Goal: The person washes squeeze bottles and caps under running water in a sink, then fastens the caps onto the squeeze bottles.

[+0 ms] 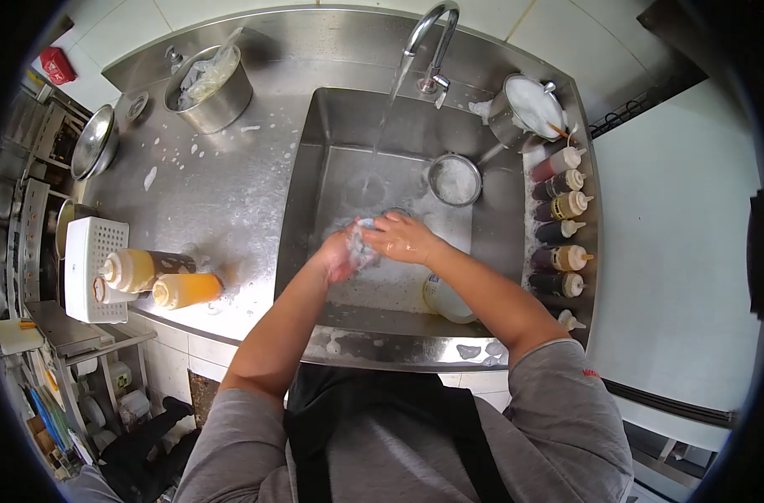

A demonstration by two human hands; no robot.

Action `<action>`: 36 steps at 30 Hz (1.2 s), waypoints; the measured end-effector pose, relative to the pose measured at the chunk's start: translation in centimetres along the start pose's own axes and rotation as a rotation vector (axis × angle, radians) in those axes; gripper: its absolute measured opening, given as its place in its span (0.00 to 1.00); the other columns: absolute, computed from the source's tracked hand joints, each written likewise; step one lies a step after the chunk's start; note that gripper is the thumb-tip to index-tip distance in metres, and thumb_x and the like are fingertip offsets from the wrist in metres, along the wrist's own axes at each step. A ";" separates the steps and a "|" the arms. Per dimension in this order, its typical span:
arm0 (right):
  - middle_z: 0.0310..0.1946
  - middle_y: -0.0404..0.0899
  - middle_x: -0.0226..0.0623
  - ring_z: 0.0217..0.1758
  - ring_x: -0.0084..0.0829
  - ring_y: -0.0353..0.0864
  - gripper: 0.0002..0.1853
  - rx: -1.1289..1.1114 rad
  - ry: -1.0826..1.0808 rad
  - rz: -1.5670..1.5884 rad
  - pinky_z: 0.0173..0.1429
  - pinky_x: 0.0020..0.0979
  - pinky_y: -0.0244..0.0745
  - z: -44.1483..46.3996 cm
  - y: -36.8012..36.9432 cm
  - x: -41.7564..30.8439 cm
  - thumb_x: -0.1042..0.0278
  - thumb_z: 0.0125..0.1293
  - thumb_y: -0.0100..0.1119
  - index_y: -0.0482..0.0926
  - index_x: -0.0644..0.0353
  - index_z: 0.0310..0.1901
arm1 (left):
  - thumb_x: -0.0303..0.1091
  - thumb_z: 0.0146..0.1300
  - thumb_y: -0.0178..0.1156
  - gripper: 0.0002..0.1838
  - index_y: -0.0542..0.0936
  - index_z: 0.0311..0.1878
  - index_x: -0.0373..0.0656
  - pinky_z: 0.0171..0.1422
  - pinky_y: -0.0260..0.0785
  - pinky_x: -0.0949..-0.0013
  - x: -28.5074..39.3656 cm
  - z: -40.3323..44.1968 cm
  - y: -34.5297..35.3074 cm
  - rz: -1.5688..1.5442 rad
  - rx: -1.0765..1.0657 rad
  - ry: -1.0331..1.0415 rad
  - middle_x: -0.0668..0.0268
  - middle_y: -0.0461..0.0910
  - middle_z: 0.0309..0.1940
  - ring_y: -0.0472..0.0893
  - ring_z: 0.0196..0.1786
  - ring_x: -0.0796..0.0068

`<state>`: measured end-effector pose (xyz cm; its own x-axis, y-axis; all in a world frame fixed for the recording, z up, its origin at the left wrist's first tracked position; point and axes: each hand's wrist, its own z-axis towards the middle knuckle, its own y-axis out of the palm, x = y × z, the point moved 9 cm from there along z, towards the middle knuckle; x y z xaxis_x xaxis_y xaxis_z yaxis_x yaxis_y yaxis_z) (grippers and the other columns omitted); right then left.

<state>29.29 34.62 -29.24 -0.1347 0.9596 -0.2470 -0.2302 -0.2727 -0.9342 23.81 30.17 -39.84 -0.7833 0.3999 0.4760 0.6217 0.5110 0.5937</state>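
Over the sink (315, 193), my left hand (338, 256) and my right hand (403, 241) meet around a wet, foamy, whitish thing (363, 245). The left fingers curl about it from the left and below. From the right, my right hand presses its fingers onto the top. Suds and blur hide what this thing is. Water runs from the tap (436, 46) into the basin behind my hands. A round metal pot with foam inside (455, 180) sits in the basin to the right. Below my right forearm lies a pale, translucent container (449, 300), partly covered.
Sauce bottles (560, 208) line the right ledge, beside a foam-filled pot (533, 105). On the left counter are a deep pot with plastic bags (210, 88), metal bowls (95, 142), a white basket (95, 268) and yellow-orange bottles (187, 290). Another person's dark-clothed leg (143, 440) shows at lower left.
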 end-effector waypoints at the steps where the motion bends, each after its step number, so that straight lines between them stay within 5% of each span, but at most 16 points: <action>1: 0.46 0.75 0.31 0.48 0.35 0.74 0.08 -0.001 -0.001 0.001 0.52 0.37 0.70 0.2 0.8 -1.0 0.71 0.54 0.57 0.82 0.58 0.36 | 0.49 0.74 0.44 0.26 0.66 0.64 0.38 0.64 0.63 0.60 0.3 0.3 -0.1 -0.001 0.001 0.000 0.60 0.72 0.58 0.71 0.60 0.67; 3: 0.41 0.78 0.36 0.43 0.39 0.77 0.08 0.154 0.508 0.015 0.47 0.40 0.74 -0.2 2.0 1.0 0.71 0.56 0.57 0.82 0.56 0.38 | 0.48 0.74 0.46 0.23 0.68 0.63 0.42 0.59 0.68 0.61 2.2 1.4 -1.3 0.204 0.120 0.133 0.62 0.75 0.53 0.74 0.56 0.70; 4: 0.41 0.78 0.36 0.43 0.39 0.77 0.08 0.150 0.500 0.013 0.47 0.40 0.74 0.8 2.6 0.8 0.71 0.56 0.57 0.82 0.56 0.38 | 0.48 0.74 0.46 0.23 0.68 0.63 0.42 0.59 0.68 0.61 1.9 1.6 -1.5 0.197 0.121 0.139 0.62 0.75 0.53 0.74 0.56 0.70; 6: 0.37 0.81 0.38 0.38 0.40 0.81 0.07 0.077 1.177 0.816 0.40 0.40 0.75 -1.9 8.1 3.9 0.71 0.60 0.55 0.81 0.57 0.40 | 0.48 0.74 0.46 0.21 0.70 0.61 0.44 0.58 0.68 0.64 1.1 1.3 -1.2 0.054 0.040 0.218 0.65 0.75 0.51 0.74 0.54 0.72; 7: 0.36 0.83 0.36 0.36 0.37 0.83 0.08 0.498 1.298 1.762 0.37 0.37 0.75 -2.4 10.1 3.6 0.70 0.64 0.53 0.80 0.58 0.42 | 0.46 0.74 0.45 0.19 0.71 0.60 0.45 0.59 0.66 0.66 1.7 0.3 -0.1 0.002 0.010 0.296 0.65 0.76 0.49 0.75 0.52 0.73; 10: 0.39 0.82 0.34 0.40 0.30 0.82 0.11 0.758 1.380 2.113 0.38 0.32 0.75 -3.9 10.6 4.6 0.69 0.63 0.56 0.79 0.56 0.47 | 0.47 0.75 0.45 0.19 0.71 0.58 0.45 0.59 0.66 0.66 3.1 2.0 1.0 0.112 -0.011 0.413 0.65 0.76 0.47 0.76 0.50 0.72; 12: 0.39 0.81 0.33 0.41 0.28 0.81 0.12 0.742 1.178 2.055 0.40 0.32 0.76 -4.1 5.5 7.7 0.69 0.63 0.58 0.78 0.57 0.48 | 0.49 0.75 0.42 0.21 0.71 0.60 0.47 0.58 0.66 0.64 5.4 4.7 0.9 0.171 0.010 0.479 0.65 0.77 0.48 0.76 0.48 0.71; 15: 0.47 0.78 0.38 0.47 0.30 0.79 0.17 1.091 1.317 1.203 0.50 0.32 0.75 -9.5 -7.6 17.4 0.70 0.66 0.53 0.72 0.61 0.56 | 0.52 0.75 0.37 0.25 0.68 0.66 0.48 0.59 0.68 0.62 9.2 6.5 3.0 -0.047 -0.054 0.290 0.63 0.76 0.52 0.77 0.50 0.66; 17: 0.49 0.78 0.41 0.49 0.31 0.78 0.19 1.148 1.144 0.601 0.52 0.33 0.74 -10.6 -17.6 20.9 0.68 0.67 0.52 0.71 0.64 0.59 | 0.52 0.75 0.37 0.25 0.69 0.64 0.48 0.60 0.69 0.61 11.8 7.4 4.8 -0.115 -0.099 0.300 0.63 0.76 0.51 0.77 0.50 0.64; 20: 0.57 0.74 0.51 0.61 0.43 0.72 0.20 0.656 1.374 -0.177 0.65 0.39 0.65 -12.5 -23.8 26.4 0.65 0.66 0.55 0.74 0.60 0.58 | 0.50 0.76 0.34 0.24 0.70 0.62 0.45 0.62 0.70 0.58 14.7 9.1 6.7 -0.262 -0.158 0.318 0.60 0.76 0.51 0.77 0.52 0.59; 21: 0.57 0.74 0.51 0.61 0.43 0.72 0.20 0.660 1.370 -0.179 0.65 0.39 0.65 -12.1 -23.6 26.7 0.65 0.66 0.55 0.74 0.60 0.58 | 0.50 0.76 0.33 0.25 0.70 0.61 0.43 0.63 0.70 0.57 15.2 9.7 7.3 -0.282 -0.174 0.285 0.59 0.76 0.51 0.77 0.52 0.58; 23: 0.55 0.75 0.49 0.56 0.47 0.74 0.18 0.810 0.884 -0.610 0.62 0.40 0.67 -8.2 -24.3 23.1 0.67 0.62 0.58 0.77 0.59 0.53 | 0.49 0.77 0.32 0.25 0.70 0.60 0.42 0.63 0.70 0.57 15.9 11.1 8.2 -0.298 -0.190 0.254 0.58 0.76 0.50 0.77 0.53 0.57; 27: 0.42 0.82 0.37 0.43 0.27 0.81 0.11 0.491 0.771 0.748 0.47 0.30 0.75 3.6 -13.6 19.7 0.74 0.66 0.53 0.80 0.62 0.48 | 0.45 0.76 0.34 0.22 0.73 0.55 0.42 0.61 0.71 0.57 16.4 12.3 9.2 -0.247 -0.194 0.243 0.59 0.77 0.51 0.78 0.52 0.58; 30: 0.37 0.82 0.36 0.34 0.24 0.80 0.09 0.530 0.753 0.889 0.41 0.27 0.75 8.2 -9.6 19.8 0.72 0.68 0.54 0.81 0.67 0.44 | 0.44 0.74 0.41 0.18 0.74 0.53 0.45 0.57 0.71 0.58 16.8 13.4 8.6 -0.170 -0.240 0.283 0.64 0.78 0.51 0.78 0.51 0.65; 32: 0.34 0.82 0.35 0.28 0.22 0.77 0.11 0.572 0.948 1.205 0.37 0.26 0.74 8.9 -7.4 20.4 0.67 0.69 0.56 0.81 0.67 0.41 | 0.46 0.74 0.43 0.18 0.75 0.53 0.45 0.54 0.71 0.58 17.4 12.7 9.2 -0.020 -0.183 0.364 0.64 0.78 0.51 0.78 0.51 0.67; 36: 0.30 0.81 0.34 0.27 0.21 0.75 0.17 0.608 0.944 1.007 0.35 0.24 0.72 9.1 -8.3 21.3 0.57 0.67 0.60 0.81 0.67 0.37 | 0.44 0.70 0.52 0.14 0.78 0.48 0.46 0.50 0.70 0.67 19.3 13.0 8.0 0.128 0.147 0.494 0.68 0.79 0.47 0.78 0.47 0.72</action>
<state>19.61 56.66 -24.40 0.1225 -0.0145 -0.9924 -0.8065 -0.5842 -0.0911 13.58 51.85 -34.31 -0.5832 0.0774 0.8087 0.6768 0.5969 0.4309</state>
